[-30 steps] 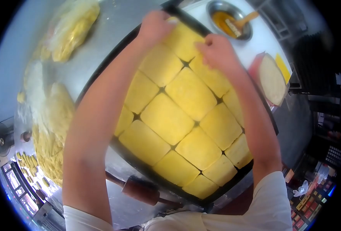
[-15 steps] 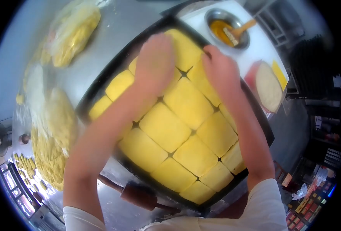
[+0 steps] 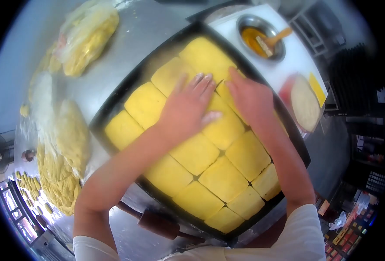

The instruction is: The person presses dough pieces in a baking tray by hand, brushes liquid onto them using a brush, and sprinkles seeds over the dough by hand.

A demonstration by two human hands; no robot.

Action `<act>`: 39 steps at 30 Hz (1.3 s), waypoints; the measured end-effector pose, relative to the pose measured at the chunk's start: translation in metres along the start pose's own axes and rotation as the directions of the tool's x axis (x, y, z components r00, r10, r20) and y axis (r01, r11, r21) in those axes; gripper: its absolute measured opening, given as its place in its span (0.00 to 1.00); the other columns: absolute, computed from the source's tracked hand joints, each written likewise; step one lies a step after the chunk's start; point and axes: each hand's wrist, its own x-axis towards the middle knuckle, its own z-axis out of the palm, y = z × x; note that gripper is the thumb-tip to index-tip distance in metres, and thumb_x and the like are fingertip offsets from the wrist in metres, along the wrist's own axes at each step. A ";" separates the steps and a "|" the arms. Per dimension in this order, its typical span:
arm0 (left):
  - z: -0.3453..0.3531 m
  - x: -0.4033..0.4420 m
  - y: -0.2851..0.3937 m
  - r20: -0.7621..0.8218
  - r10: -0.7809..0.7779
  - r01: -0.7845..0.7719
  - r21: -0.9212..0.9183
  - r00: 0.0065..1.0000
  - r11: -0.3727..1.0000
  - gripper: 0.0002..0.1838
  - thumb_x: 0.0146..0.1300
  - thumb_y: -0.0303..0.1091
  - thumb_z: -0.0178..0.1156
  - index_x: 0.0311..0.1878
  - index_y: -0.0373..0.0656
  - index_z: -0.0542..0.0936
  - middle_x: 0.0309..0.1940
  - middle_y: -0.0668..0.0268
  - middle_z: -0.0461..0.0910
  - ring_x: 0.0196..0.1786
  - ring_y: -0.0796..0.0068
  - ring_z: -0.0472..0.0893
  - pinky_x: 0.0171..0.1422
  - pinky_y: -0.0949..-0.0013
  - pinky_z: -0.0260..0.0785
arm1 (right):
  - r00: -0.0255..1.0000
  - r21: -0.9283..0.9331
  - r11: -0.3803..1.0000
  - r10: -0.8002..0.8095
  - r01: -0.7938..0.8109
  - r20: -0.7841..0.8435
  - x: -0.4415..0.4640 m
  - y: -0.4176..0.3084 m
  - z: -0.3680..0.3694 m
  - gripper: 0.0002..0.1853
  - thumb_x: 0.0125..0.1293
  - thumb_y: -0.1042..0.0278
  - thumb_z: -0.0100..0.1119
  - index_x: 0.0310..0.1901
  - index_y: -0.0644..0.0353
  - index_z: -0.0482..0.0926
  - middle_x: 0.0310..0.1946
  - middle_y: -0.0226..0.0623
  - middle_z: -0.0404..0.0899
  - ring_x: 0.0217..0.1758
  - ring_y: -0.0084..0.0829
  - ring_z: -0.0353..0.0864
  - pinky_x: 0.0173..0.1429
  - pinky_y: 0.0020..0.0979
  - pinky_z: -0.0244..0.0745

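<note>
Yellow rounded-square dough pieces (image 3: 222,179) lie side by side in rows on a black tray (image 3: 114,98). My left hand (image 3: 190,102) rests palm down with fingers spread on the pieces in the upper middle of the tray; it holds nothing. At the tray's upper right, my right hand (image 3: 249,93) touches the dough near the right rim with its fingers bent together. Whether anything is between those fingers is hidden. Small dark gaps show where the corners of the pieces meet.
A metal bowl (image 3: 281,52) with yellow liquid and a wooden brush (image 3: 279,38) stands upper right, above a pale oval item (image 3: 304,104). Bagged yellow dough (image 3: 90,39) and a dough heap (image 3: 57,178) lie left. A rolling pin (image 3: 158,224) sits below the tray.
My left hand has moved from the tray's top down to its upper middle, its fingers now spread, uncovering dough at the upper left. My right hand has moved slightly down along the right side.
</note>
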 end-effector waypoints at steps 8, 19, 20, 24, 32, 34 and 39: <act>0.010 0.021 -0.024 -0.220 -0.122 0.123 -0.009 0.968 0.992 0.44 0.73 0.61 0.56 0.75 0.29 0.65 0.74 0.44 0.67 0.78 0.45 0.65 0.83 0.44 0.52 | 0.978 0.090 0.976 -0.191 0.198 -0.085 0.070 -0.009 0.010 0.19 0.67 0.71 0.60 0.60 0.51 0.79 0.26 0.38 0.84 0.31 0.43 0.86 0.33 0.43 0.77; 0.021 0.024 -0.030 -0.248 -0.136 0.174 0.143 0.959 0.974 0.47 0.71 0.68 0.53 0.72 0.29 0.67 0.73 0.44 0.68 0.78 0.47 0.65 0.81 0.35 0.51 | 0.941 -0.165 0.929 -0.315 0.332 0.121 0.142 -0.013 0.034 0.10 0.64 0.74 0.59 0.46 0.53 0.79 0.35 0.40 0.87 0.42 0.46 0.88 0.42 0.44 0.81; 0.021 0.025 -0.030 -0.249 -0.143 0.184 0.148 0.958 0.972 0.47 0.71 0.68 0.53 0.72 0.28 0.68 0.73 0.44 0.68 0.78 0.47 0.65 0.80 0.35 0.51 | 0.943 -0.170 0.929 -0.313 0.328 0.112 0.143 -0.012 0.033 0.09 0.64 0.74 0.59 0.46 0.54 0.79 0.35 0.40 0.87 0.42 0.46 0.88 0.42 0.44 0.81; 0.019 0.026 -0.027 -0.222 -0.172 0.206 0.142 0.960 0.968 0.47 0.72 0.68 0.52 0.72 0.28 0.67 0.74 0.45 0.67 0.79 0.47 0.64 0.81 0.34 0.49 | 0.939 -0.145 0.929 -0.328 0.340 0.101 0.144 -0.006 0.034 0.09 0.64 0.74 0.60 0.46 0.54 0.79 0.36 0.41 0.87 0.42 0.46 0.88 0.42 0.44 0.81; 0.015 0.025 -0.038 -0.179 -0.193 0.199 0.014 0.965 0.980 0.43 0.74 0.61 0.56 0.73 0.28 0.67 0.77 0.47 0.65 0.81 0.50 0.61 0.84 0.35 0.45 | 0.972 -0.157 0.969 -0.166 0.193 0.166 0.099 -0.027 0.018 0.22 0.66 0.70 0.57 0.62 0.51 0.78 0.29 0.39 0.87 0.37 0.45 0.88 0.40 0.45 0.81; 0.010 0.026 -0.033 -0.163 -0.209 0.212 0.002 0.964 0.977 0.41 0.73 0.58 0.58 0.73 0.29 0.67 0.76 0.47 0.66 0.81 0.50 0.61 0.84 0.36 0.46 | 0.981 -0.138 0.980 -0.124 0.145 0.150 0.096 -0.026 0.016 0.24 0.67 0.70 0.56 0.65 0.51 0.77 0.29 0.40 0.87 0.36 0.46 0.88 0.40 0.46 0.80; -0.032 -0.005 -0.014 -0.254 -0.216 0.193 -0.115 0.943 0.974 0.34 0.70 0.41 0.65 0.75 0.38 0.69 0.76 0.51 0.67 0.80 0.50 0.63 0.83 0.43 0.53 | 0.998 0.178 0.984 0.026 -0.015 -0.062 0.066 -0.012 -0.020 0.22 0.72 0.68 0.54 0.67 0.51 0.76 0.31 0.48 0.86 0.38 0.50 0.87 0.43 0.45 0.79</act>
